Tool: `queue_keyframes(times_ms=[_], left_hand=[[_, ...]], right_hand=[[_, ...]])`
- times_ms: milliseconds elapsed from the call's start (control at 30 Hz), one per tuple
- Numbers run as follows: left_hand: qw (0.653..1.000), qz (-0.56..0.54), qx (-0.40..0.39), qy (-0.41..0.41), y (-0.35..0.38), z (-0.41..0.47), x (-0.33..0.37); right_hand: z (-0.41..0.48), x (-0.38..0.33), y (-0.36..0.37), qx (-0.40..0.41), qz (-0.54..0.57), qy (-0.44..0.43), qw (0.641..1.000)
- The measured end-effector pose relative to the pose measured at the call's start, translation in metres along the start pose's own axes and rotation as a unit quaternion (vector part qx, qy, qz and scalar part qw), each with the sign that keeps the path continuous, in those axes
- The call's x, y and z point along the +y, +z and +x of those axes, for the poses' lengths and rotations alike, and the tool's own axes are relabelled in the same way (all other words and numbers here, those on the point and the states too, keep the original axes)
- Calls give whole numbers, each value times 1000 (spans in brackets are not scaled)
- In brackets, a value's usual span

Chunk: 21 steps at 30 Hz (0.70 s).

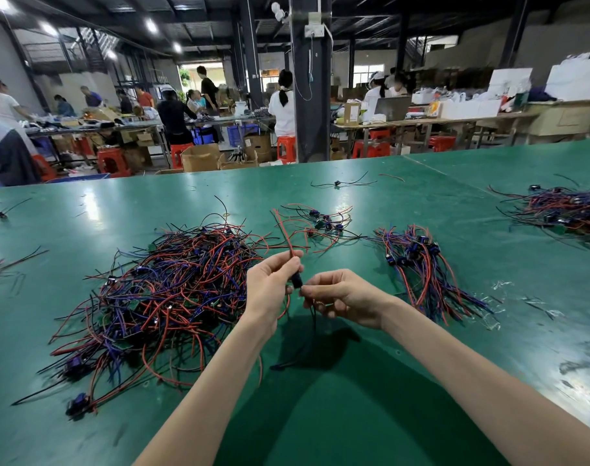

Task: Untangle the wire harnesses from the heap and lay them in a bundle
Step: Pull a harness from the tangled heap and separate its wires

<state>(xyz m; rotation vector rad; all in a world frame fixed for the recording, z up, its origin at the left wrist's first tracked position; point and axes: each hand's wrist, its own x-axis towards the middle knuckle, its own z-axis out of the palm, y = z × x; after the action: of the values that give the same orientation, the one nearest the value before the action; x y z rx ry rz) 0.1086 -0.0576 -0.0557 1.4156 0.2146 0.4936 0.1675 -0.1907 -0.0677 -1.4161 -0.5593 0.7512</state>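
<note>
Head view: I look down on a green bench, with both bare forearms reaching in from the bottom edge.
Left hand: I see its fingers curled, thumb and forefinger pinching the red leads of one wire harness just above its dark connector body.
Right hand: its fingers are curled too, and the fingertips nip the same harness just below the connector, where a thin black lead hangs down towards the bench.
Wire harness: it is held in the air between the two hands, over the bench and near the heap's right edge. Its red leads run up and away past the left hand.
Heap: a big tangle of red, blue and black wires with small green boards lies left of the hands.
Bundle: wires lying roughly side by side, connectors gathered at the far end, right of the hands and apart from the heap.
Small cluster: a few harnesses lie loosely beyond the hands.
Far pile: another tangle sits at the right edge of the bench.
Background: I see people standing at other benches across the hall.
</note>
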Motion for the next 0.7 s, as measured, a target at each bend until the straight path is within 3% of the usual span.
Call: queue_keyframes(times_ms=[367,700], left_hand=[[985,-55,-125,-105,-1,0,-5],[992,-59,-93,-64,0,2,-8]], right_hand=[[1,1,0,84,-19,-63,994],[1,-1,1,105,-10,-56,993]])
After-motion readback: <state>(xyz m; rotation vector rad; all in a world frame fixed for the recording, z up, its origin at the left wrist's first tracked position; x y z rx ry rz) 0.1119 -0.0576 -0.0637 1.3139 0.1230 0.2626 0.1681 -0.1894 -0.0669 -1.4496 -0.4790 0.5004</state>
